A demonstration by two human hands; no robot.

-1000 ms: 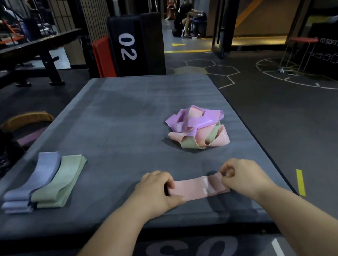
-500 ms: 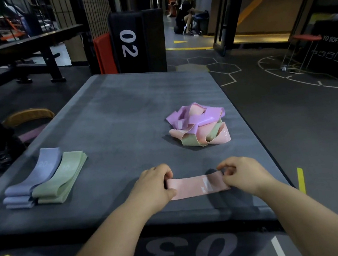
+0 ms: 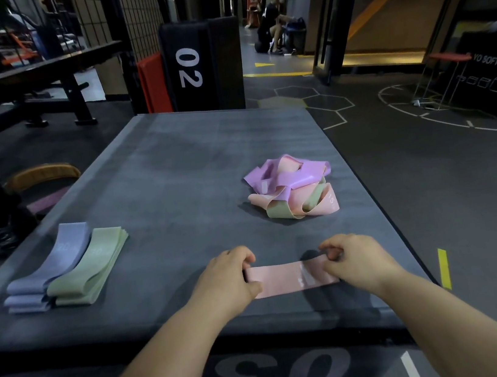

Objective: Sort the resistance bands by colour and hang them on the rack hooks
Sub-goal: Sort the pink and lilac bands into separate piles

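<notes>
A pink resistance band (image 3: 288,278) lies flat near the front edge of the grey padded platform (image 3: 175,179). My left hand (image 3: 225,282) pinches its left end and my right hand (image 3: 356,258) pinches its right end, holding it stretched between them. Further back on the right lies a tangled pile of purple, pink and green bands (image 3: 292,188). On the left sit a neat stack of lilac bands (image 3: 50,267) and, touching it, a stack of green bands (image 3: 92,266). No rack hooks are visible.
A black pad marked 02 (image 3: 192,68) stands upright behind the platform, with a red mat (image 3: 154,86) beside it. A black bench frame (image 3: 18,80) is at the left. A black soft box (image 3: 493,77) stands far right. A person sits in the background corridor.
The pink band now lies flatter and longer between my hands, which have spread slightly apart. The view has shifted a little; the stacks and the pile have not moved.
</notes>
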